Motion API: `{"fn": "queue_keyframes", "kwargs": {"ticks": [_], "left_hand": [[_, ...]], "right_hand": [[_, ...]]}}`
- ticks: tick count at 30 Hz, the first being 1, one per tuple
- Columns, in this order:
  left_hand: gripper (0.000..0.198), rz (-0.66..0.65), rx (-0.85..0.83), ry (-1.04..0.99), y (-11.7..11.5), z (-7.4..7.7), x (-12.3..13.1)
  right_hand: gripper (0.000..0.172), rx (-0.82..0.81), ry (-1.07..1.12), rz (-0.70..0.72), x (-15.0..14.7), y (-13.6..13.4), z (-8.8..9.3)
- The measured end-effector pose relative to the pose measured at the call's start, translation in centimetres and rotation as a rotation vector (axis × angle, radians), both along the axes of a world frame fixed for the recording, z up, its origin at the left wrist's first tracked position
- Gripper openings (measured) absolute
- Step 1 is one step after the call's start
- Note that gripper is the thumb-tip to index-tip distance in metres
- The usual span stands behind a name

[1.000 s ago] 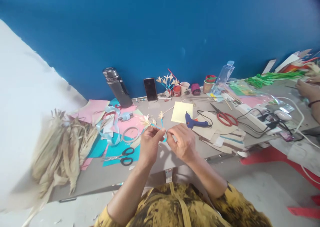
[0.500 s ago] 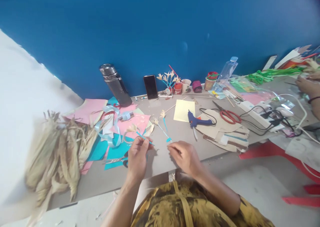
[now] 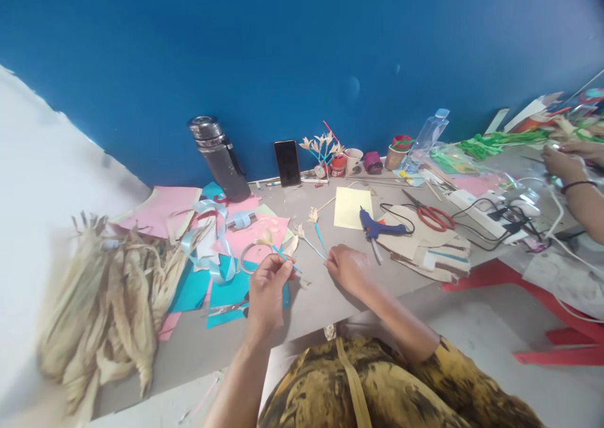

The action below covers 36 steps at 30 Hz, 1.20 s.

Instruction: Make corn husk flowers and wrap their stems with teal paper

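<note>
In my left hand (image 3: 268, 289) a pale flower (image 3: 267, 238) with a blue-wrapped stem (image 3: 283, 253) is pinched between thumb and fingers. The blossom points up and to the left. My right hand (image 3: 348, 268) lies low over the table, its fingers closed at the lower ends of two more flowers. One is a pale flower on a blue stem (image 3: 318, 234), the other a pale flower on a whitish stem (image 3: 311, 244). What the right fingertips hold is hidden. Beneath and left of my left hand are scissors (image 3: 231, 308) on blue paper (image 3: 221, 320).
Dried husks (image 3: 106, 308) spread over the left side. A thermos (image 3: 219, 160), a phone (image 3: 287, 163) and a bunch of finished flowers (image 3: 321, 148) stand along the wall. Rightward lie a blue glue gun (image 3: 384, 228), red-handled scissors (image 3: 436, 219), gloves (image 3: 438, 258) and a power strip (image 3: 486, 217). Another person's hands (image 3: 566, 163) work far right.
My right hand has moved forward to the stem ends of the lying flowers. The small blue piece at its fingertips no longer shows. My left hand still holds its flower.
</note>
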State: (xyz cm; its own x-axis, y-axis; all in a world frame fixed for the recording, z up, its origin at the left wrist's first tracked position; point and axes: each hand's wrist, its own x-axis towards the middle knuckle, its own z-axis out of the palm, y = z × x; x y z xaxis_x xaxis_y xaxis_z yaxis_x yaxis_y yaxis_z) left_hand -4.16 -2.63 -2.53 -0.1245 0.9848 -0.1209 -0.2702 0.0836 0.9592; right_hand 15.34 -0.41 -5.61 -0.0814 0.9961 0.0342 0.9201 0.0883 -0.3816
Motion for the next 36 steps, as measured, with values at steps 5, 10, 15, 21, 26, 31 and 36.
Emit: {"fn": "queue_keyframes", "kwargs": {"ticks": [5, 10, 15, 21, 26, 31, 36], "left_hand": [[0.018, -0.024, -0.016, 0.004, 0.2, -0.5, 0.3], [0.021, -0.058, -0.07, 0.031, 1.0, -0.9, 2.3], [0.027, -0.204, -0.106, -0.078, 1.9, -0.7, 4.3], [0.03, -0.197, -0.005, -0.168, 2.2, 0.4, 4.2], [0.027, -0.222, 0.049, -0.201, 2.0, 0.7, 3.7], [0.025, -0.223, 0.072, -0.212, 1.7, 0.9, 3.1], [0.028, -0.231, 0.077, -0.198, 1.5, 1.3, 2.4]], "right_hand": [[0.012, 0.059, 0.301, -0.042, 1.3, 0.1, -0.2], [0.02, -0.086, 0.843, -0.105, 2.0, -0.2, -0.4], [0.028, -0.172, 1.057, -0.045, 2.0, -0.9, 0.1], [0.042, -0.147, 1.214, -0.017, 3.2, -1.3, 0.9], [0.044, -0.071, 1.143, -0.076, 3.6, -1.5, 0.3], [0.018, 0.038, 0.679, -0.032, 3.7, -1.8, 0.3], [0.016, 0.214, 0.678, 0.073, 4.1, -1.8, 0.3]]}}
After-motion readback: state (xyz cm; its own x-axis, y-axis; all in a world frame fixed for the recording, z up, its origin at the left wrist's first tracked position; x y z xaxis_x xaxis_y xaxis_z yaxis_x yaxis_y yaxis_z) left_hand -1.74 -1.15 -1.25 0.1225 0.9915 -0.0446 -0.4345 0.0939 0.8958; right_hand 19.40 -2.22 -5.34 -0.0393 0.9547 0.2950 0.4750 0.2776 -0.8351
